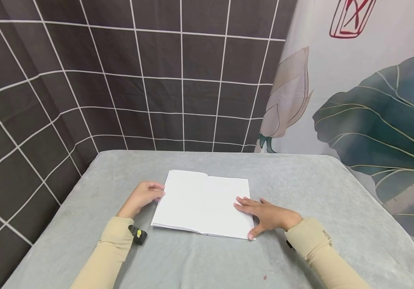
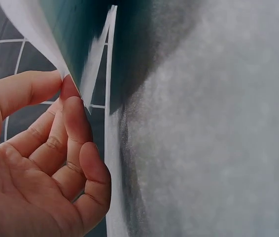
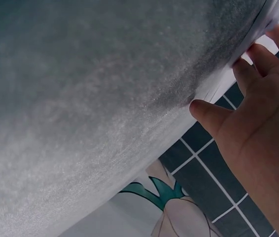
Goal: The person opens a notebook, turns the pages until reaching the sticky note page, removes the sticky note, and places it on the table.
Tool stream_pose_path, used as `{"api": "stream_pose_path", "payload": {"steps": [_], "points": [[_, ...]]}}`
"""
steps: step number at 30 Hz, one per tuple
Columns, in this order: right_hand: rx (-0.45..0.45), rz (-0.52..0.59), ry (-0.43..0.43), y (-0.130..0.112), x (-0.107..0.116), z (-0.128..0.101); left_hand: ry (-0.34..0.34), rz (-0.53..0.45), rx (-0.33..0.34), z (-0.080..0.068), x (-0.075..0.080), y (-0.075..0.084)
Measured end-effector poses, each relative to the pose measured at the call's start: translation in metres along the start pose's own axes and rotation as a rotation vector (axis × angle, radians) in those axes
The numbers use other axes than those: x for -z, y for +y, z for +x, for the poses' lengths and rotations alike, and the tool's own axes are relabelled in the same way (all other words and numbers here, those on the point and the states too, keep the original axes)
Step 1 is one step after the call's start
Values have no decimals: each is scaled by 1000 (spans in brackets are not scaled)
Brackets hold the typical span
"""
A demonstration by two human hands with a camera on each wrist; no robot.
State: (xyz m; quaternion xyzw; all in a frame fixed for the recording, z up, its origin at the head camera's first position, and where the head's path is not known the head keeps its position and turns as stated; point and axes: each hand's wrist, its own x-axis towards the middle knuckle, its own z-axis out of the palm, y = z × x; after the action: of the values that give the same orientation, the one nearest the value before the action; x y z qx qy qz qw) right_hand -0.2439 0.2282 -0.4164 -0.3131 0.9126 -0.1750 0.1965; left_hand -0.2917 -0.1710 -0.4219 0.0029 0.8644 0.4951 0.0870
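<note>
Centrally, a table (image 1: 300, 180) draped in grey cloth is filling the scene, with a dark grid-patterned curtain (image 1: 120, 80) hanging at its far side and a lotus-print curtain (image 1: 373, 100) to the right. An open white notebook (image 1: 203, 200) is lying flat near the table's middle. The right hand (image 1: 268, 216) is pressing straight, spread fingers on the notebook's near right corner. The left hand (image 1: 143, 196) is pinching the left page edge (image 2: 70, 74) between thumb and fingertips.
</note>
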Motion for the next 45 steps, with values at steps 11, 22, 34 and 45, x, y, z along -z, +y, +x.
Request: {"api": "stream_pose_path", "payload": {"steps": [11, 22, 34, 45], "points": [[-9, 0, 10, -1, 0, 0, -8, -29, -27, -1, 0, -2], [-8, 22, 9, 0, 1, -1, 4, 8, -44, -4, 3, 4], [-16, 35, 7, 3, 1, -2, 62, 302, -267, -23, -8, 46], [5, 15, 18, 2, 0, -1, 40, 538, -523, -53, -63, 79]]}}
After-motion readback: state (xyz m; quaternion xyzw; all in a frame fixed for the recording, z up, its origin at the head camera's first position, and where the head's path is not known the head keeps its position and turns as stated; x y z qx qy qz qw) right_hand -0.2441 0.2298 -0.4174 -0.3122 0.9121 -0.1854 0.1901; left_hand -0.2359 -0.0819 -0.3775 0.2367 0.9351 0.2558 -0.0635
